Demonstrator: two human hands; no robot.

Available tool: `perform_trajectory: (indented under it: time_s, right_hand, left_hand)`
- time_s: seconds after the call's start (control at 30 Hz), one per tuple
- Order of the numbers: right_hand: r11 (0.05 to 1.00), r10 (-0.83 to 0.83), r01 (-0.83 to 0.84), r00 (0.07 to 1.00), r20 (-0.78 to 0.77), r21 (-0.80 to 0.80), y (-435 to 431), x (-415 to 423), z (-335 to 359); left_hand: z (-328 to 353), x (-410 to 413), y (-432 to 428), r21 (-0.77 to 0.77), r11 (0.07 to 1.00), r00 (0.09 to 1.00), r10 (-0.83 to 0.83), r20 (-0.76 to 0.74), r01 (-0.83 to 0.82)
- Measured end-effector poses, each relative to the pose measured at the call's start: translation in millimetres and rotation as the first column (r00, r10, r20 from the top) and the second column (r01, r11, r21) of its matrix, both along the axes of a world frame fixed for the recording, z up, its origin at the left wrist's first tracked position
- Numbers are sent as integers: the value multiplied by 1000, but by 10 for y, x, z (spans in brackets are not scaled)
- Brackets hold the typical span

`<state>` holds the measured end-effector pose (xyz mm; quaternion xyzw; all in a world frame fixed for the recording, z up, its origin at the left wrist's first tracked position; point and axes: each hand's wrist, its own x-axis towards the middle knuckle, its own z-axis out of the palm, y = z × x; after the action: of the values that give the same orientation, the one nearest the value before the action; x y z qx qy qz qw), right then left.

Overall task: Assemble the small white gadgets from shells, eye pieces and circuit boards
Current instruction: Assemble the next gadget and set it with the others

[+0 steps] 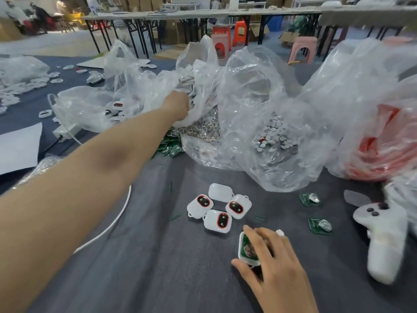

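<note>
My left hand (178, 107) reaches far forward into a clear plastic bag (194, 71) of white shell parts; its fingers are hidden inside the plastic. Near the table's front, my right hand (270, 258) holds a white shell (244, 250) with a green circuit board seated in it. Three assembled white gadgets (217, 220) with red-rimmed dark eye pieces lie in a cluster with one plain white shell (220, 192). Two loose circuit boards (319, 225) lie to the right.
A heap of green boards (170, 147) and metal rings (206, 127) sits behind my left arm. A bag of small white discs (275, 132) lies centre right, a red-filled bag (379, 152) far right. A white controller (381, 236) and a white cable (106, 229) lie on the grey cloth.
</note>
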<state>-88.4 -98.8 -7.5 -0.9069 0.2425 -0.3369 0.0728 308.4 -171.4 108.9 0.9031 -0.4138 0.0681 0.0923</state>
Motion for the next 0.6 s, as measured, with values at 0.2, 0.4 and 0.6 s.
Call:
perform_trajectory:
  time_s: [0.2,0.4,0.6]
  right_hand:
    - [1000,-11,11,1000,-26,1,11,8,24]
    - [999,-21,22,999,-41,40,20,1,12]
    - [999,-23,24,1000,-21,41,26,4,12]
  left_hand:
    - [29,-6,169,-354,931,986,35,-163,-92]
    - [109,-22,245,-388,900,923,41,-383,-201]
    - [104,-110,285,-163,980,955,59,-291,-111]
